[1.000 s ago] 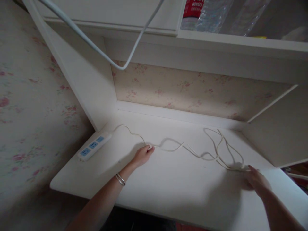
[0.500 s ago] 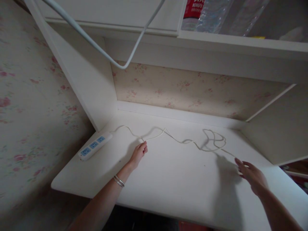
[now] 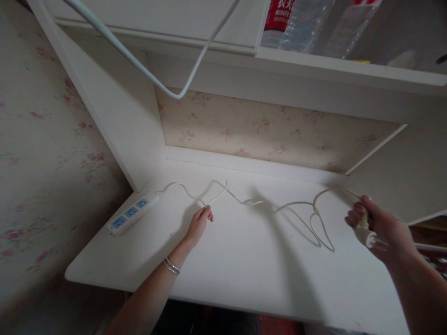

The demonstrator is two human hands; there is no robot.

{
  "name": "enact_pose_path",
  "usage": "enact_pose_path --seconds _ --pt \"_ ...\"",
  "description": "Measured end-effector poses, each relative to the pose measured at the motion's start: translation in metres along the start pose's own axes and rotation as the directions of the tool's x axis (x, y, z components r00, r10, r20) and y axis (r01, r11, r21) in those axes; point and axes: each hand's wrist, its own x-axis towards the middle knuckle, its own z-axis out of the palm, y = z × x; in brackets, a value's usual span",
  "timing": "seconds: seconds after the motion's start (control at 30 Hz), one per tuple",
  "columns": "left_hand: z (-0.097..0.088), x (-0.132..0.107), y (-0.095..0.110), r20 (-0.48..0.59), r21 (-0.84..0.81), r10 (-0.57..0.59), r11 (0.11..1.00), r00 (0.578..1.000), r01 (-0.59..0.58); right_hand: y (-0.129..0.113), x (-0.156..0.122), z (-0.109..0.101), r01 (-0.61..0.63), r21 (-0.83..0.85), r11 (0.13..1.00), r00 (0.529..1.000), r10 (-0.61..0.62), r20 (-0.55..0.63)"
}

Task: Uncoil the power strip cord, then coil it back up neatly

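Observation:
My left hand [image 3: 199,225] pinches the thin white power cord [image 3: 293,203] near the middle of the desk. At the right, my right hand [image 3: 382,223] is raised above the desk, closed around the cord's plug [image 3: 370,239], whose end pokes out below the fingers. Between the hands the cord runs in bends, with loops hanging beside the right hand. Toward the left, it leads to a white power strip [image 3: 134,214] with blue socket faces, lying near the desk's left edge.
A white desk [image 3: 230,270] stands against flowered wallpaper, with side panels left and right. Overhead is a shelf [image 3: 331,67] holding plastic bottles [image 3: 307,25]. A thick pale cable [image 3: 139,70] hangs down in front of the cabinet.
My right hand has lifted and moved right, and the plug now shows in its grip. The cord's right-hand loops have been pulled up and opened out. My left hand stays nearly in place.

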Motion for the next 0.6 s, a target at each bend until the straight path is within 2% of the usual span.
enact_pose_path --seconds 0.07,0.1,0.3,0.37,0.43,0.47,0.53,0.57,0.6 --pt "0.001 0.0 0.001 -0.011 0.01 0.026 1.0 1.0 -0.026 -0.008 -0.01 0.013 -0.084 0.117 0.99 0.986 0.065 0.154" --pt "0.001 0.0 0.001 -0.017 0.011 0.036 0.999 0.999 -0.036 -0.013 -0.013 0.019 -0.103 0.158 0.982 0.979 0.072 0.19" --pt "-0.003 0.002 -0.001 -0.018 0.026 0.09 0.996 0.996 -0.089 -0.041 -0.033 0.04 -0.055 0.156 0.986 0.991 0.035 0.128" --pt "-0.004 0.003 -0.006 -0.059 0.061 0.119 0.991 0.991 -0.115 -0.047 -0.043 0.046 -0.043 0.132 0.99 0.983 0.018 0.185" --pt "-0.002 0.003 -0.008 -0.133 0.081 0.136 0.989 0.982 -0.126 -0.05 -0.055 0.055 -0.062 0.1 0.993 0.956 0.03 0.292" --pt "-0.001 0.002 -0.007 -0.174 0.113 0.167 0.982 0.97 -0.149 -0.05 -0.062 0.06 -0.08 0.084 0.993 0.936 0.046 0.348" --pt "0.005 -0.003 0.003 -0.202 0.26 0.308 0.932 0.93 -0.252 -0.049 -0.073 0.072 -0.123 0.06 0.991 0.891 0.084 0.446" --pt "0.009 -0.006 0.011 -0.162 0.369 0.411 0.868 0.897 -0.331 -0.049 -0.079 0.078 -0.143 0.047 0.989 0.865 0.102 0.49" --pt "0.015 -0.01 0.021 -0.06 0.442 0.481 0.799 0.875 -0.409 -0.049 -0.084 0.084 -0.157 0.039 0.987 0.841 0.113 0.529"
